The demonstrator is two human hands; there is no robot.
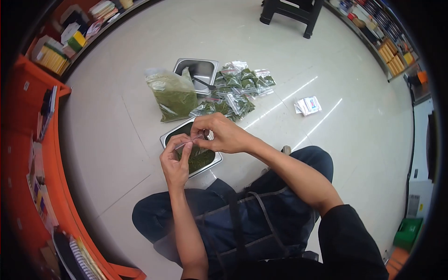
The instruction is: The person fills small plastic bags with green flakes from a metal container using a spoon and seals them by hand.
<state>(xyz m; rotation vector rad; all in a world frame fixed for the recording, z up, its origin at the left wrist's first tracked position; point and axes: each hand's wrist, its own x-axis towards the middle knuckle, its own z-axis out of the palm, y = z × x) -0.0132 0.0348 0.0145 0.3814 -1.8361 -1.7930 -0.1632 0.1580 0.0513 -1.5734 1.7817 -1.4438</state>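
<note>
My left hand (175, 163) and my right hand (223, 133) are both closed, pinching the top edge of a small clear zip bag (192, 141). Most of that bag is hard to make out against the dark green contents behind it. Below my hands is a metal pan (213, 163) holding crushed green dried leaf (199, 159). Beyond it stands a large clear plastic bag (173, 98), mostly filled with the same kind of green material.
A second metal pan (189, 61) with a dark spoon (204, 84) sits behind. Several filled zip bags (240, 79) are heaped beside it. A stack of small packets (308, 106) lies right on the tiled floor. An orange shelf (70, 186) lines the left; a black stool (293, 14) stands ahead.
</note>
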